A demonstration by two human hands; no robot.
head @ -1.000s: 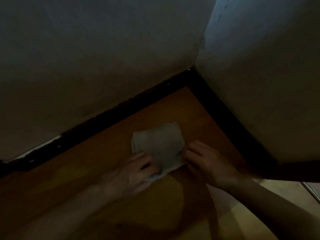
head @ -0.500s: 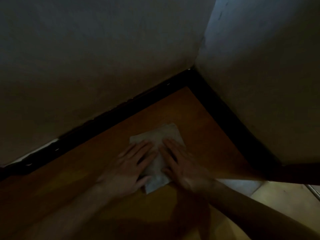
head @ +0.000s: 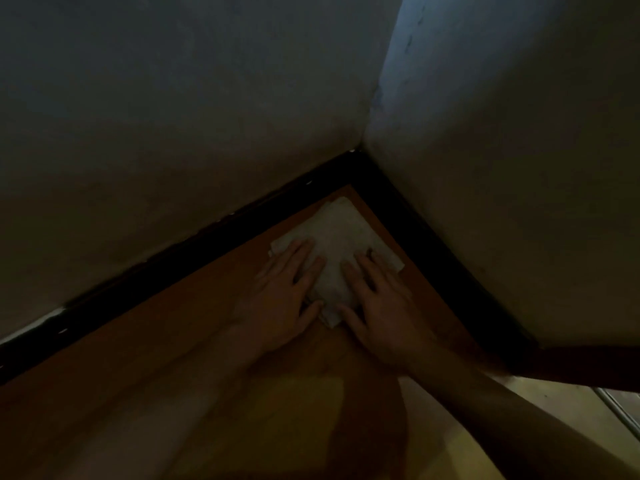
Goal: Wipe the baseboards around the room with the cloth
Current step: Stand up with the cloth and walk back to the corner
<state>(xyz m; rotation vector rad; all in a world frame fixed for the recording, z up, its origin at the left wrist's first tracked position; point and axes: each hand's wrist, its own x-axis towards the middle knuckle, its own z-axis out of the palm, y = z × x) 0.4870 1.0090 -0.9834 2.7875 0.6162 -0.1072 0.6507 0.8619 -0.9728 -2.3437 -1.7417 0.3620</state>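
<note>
Cloth (head: 341,244), pale and folded to a rough square, lies flat on the orange-brown floor (head: 173,358) right in the corner of the room. It is turned so that one of its corners points at the spot where the two baseboards meet. Its far tip sits just beside that spot, and a thin strip of floor shows between its right edge and the right baseboard (head: 433,244). The left baseboard (head: 173,261) is a dark band along the foot of the left wall (head: 173,116); the right one runs the same way under the right wall (head: 519,168).

Both hands rest on the cloth from the near side, apart from the baseboards. The left hand (head: 284,306) lies palm down on the cloth's left part, its grip apart, with fingers straight and a little spread and the thumb out by the near edge. The right hand (head: 381,306) lies palm down on the right part, its grip also apart, with fingers straight and pointing toward the corner and the thumb beside the cloth's near tip. A band of bare cloth shows between the two hands.

Light is dim. At the lower right the floor gives way to a paler surface (head: 554,403), with a thin metal strip (head: 620,410) near the frame's edge.
</note>
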